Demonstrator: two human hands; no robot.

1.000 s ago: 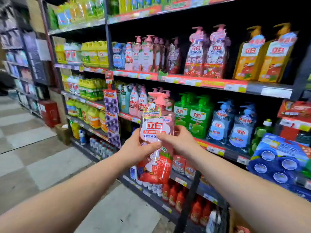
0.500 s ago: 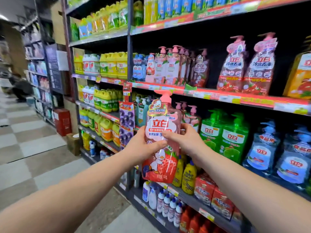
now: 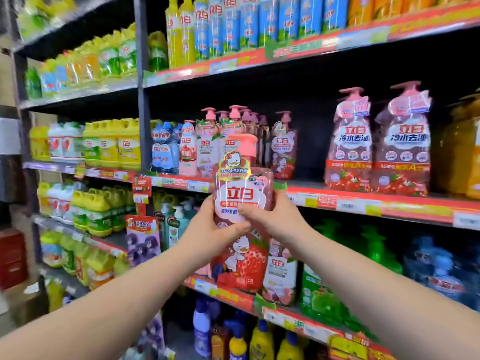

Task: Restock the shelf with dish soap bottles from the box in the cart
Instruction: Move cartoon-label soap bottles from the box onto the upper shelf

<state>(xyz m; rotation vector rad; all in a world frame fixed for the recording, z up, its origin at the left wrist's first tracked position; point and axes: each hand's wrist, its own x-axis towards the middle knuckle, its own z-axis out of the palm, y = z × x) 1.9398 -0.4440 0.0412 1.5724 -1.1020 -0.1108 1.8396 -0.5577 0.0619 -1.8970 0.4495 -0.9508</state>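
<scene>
I hold a pink dish soap bottle [image 3: 242, 193] with a pump top, a duck and strawberry label, upright in front of the shelving. My left hand [image 3: 207, 229] grips its left side, thumb across the label. My right hand [image 3: 279, 216] grips its right side. The bottle is raised to about the height of the shelf [image 3: 363, 203] that carries matching pink pump bottles [image 3: 228, 141]. A dark gap lies on that shelf between one pink bottle [image 3: 283, 149] and two larger pink bottles [image 3: 376, 141]. The cart and box are out of view.
Yellow jugs [image 3: 111, 144] fill the left bay. Tall blue and yellow bottles [image 3: 233, 27] stand on the top shelf. Green bottles [image 3: 322, 294] and blue bottles [image 3: 441, 268] sit on the lower shelf, with small bottles [image 3: 259, 341] below. An upright post [image 3: 141, 100] divides the bays.
Both hands have lifted the bottle higher and closer to the shelves. The view has tilted up and moved in, so the floor and aisle have dropped out of sight.
</scene>
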